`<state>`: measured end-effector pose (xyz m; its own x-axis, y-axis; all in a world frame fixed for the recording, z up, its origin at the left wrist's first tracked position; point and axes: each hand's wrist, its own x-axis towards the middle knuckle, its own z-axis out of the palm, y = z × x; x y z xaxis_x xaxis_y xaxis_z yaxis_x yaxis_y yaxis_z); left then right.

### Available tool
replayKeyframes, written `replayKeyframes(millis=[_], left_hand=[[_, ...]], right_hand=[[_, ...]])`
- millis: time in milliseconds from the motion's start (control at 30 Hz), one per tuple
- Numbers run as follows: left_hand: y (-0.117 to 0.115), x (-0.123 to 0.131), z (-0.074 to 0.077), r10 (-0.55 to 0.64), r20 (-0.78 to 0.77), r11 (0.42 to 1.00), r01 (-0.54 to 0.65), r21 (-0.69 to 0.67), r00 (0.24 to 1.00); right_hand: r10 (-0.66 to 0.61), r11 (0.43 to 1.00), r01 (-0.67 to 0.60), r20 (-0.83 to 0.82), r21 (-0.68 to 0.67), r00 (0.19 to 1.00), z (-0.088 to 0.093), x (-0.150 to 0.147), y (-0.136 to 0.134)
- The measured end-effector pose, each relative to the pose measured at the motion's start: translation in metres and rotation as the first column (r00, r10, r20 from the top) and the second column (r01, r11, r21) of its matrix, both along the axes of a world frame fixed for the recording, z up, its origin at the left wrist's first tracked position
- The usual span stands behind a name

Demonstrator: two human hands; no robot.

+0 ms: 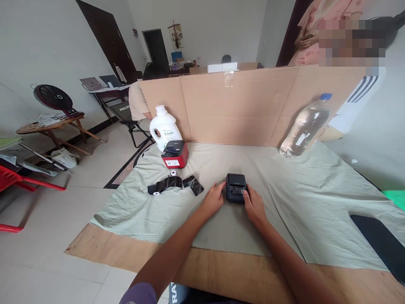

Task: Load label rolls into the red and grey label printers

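Note:
A small black portable printer (236, 181) lies on the cloth in front of me, with a dark, marbled strip showing in its front slot. My left hand (214, 198) is at its left side, fingertips touching the upper left edge. Closed about the right side is my right hand (254, 204), its thumb on the front right part. The printer sits between both hands. To the left, a roll of black marbled label paper (169, 182) lies partly unwound, and a loose dark piece (193, 185) is beside it.
A red and black box-shaped device (177, 155) stands before a white jug (164, 126). A blue-capped clear bottle (305, 126) leans against the cardboard screen (234, 109). At the right lies a dark phone (376, 240). People are behind the screen, left and right.

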<state>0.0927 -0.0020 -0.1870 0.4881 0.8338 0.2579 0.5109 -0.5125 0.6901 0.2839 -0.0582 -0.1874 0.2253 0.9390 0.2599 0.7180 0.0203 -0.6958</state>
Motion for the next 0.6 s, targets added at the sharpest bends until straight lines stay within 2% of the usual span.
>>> replayKeyframes(millis=[100, 200, 267, 367, 433, 600], left_hand=[[0.0, 0.0, -0.002, 0.008, 0.066, 0.999, -0.005, -0.048, 0.998], [0.004, -0.001, -0.005, 0.023, 0.244, 0.984, 0.022, -0.178, 0.97], [0.008, -0.002, -0.006, 0.078, 0.371, 0.95, 0.044, -0.31, 0.925], [0.011, 0.0, -0.005, 0.187, 0.461, 0.891, 0.048, -0.452, 0.867], [0.012, 0.002, -0.004, 0.199, 0.48, 0.893, 0.043, -0.448, 0.855], [0.012, 0.004, -0.003, 0.113, 0.449, 0.947, 0.04, -0.318, 0.886]], right_hand=[[0.012, 1.0, -0.012, 0.007, 0.002, 1.0, 0.002, -0.001, 0.0], [0.011, 1.0, -0.011, 0.013, 0.011, 1.0, 0.003, -0.002, -0.001], [0.002, 1.0, -0.003, 0.019, 0.009, 1.0, 0.003, -0.003, -0.001], [-0.008, 1.0, 0.008, 0.012, 0.004, 1.0, 0.001, -0.004, -0.001], [-0.005, 1.0, 0.005, -0.002, 0.007, 1.0, 0.001, -0.003, -0.001], [0.031, 0.999, -0.032, 0.048, 0.024, 0.998, -0.001, -0.002, -0.001]])
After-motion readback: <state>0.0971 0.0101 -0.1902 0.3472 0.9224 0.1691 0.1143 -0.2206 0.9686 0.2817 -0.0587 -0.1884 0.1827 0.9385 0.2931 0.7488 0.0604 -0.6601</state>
